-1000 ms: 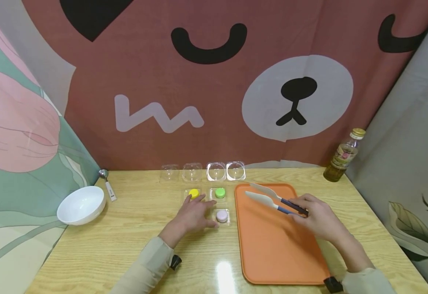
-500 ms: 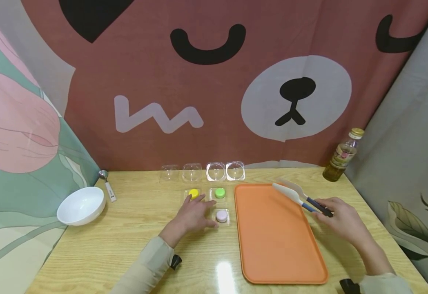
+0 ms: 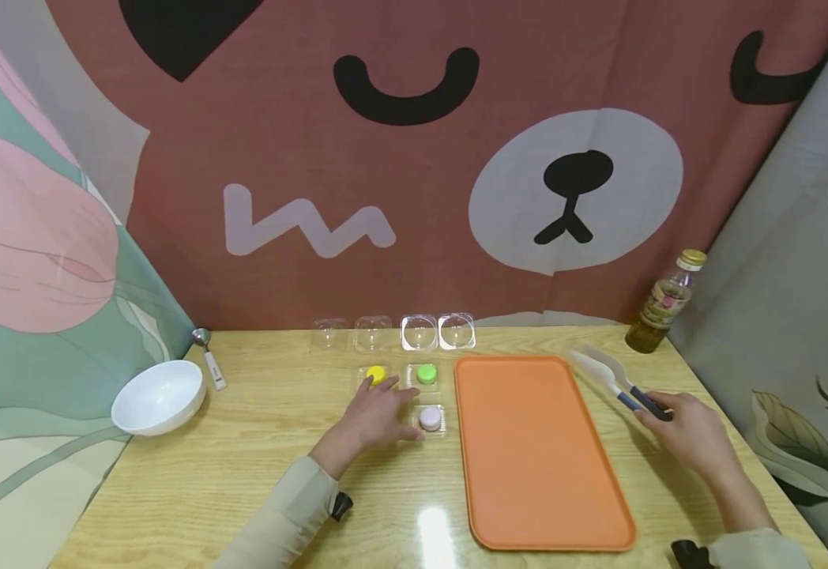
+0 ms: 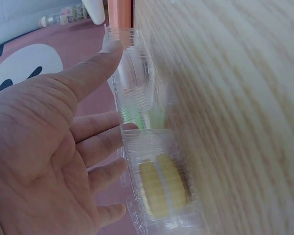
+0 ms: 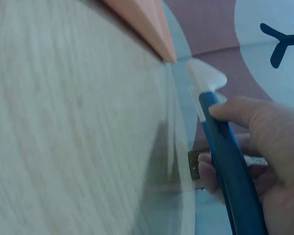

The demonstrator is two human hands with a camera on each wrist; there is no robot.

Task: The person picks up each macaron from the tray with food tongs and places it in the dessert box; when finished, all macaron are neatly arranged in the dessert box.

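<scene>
My left hand [image 3: 374, 416] has its fingers spread over small clear plastic boxes [image 4: 132, 117] holding macarons. Its thumb and fingertips lie right at the box edges in the left wrist view. A yellow macaron [image 3: 376, 374] is partly covered by the fingers; to its right sit a green macaron [image 3: 427, 374] and a lilac macaron [image 3: 430, 418]. Close up, a tan-yellow macaron [image 4: 162, 186] with a pale filling shows inside its box. My right hand [image 3: 694, 433] grips tongs [image 5: 230, 171] with dark and blue handles, white tips apart and pointing away, over the table's right side.
An orange tray [image 3: 542, 458] lies between the hands, left of the tongs. Several clear lids [image 3: 419, 333] line the back edge. A bottle [image 3: 664, 304] stands back right. A white bowl [image 3: 159, 399] and a scoop [image 3: 209, 359] are at the left.
My right hand has carried the tongs rightward, from above the orange tray to beside its right edge. The left hand stays in place over the boxes.
</scene>
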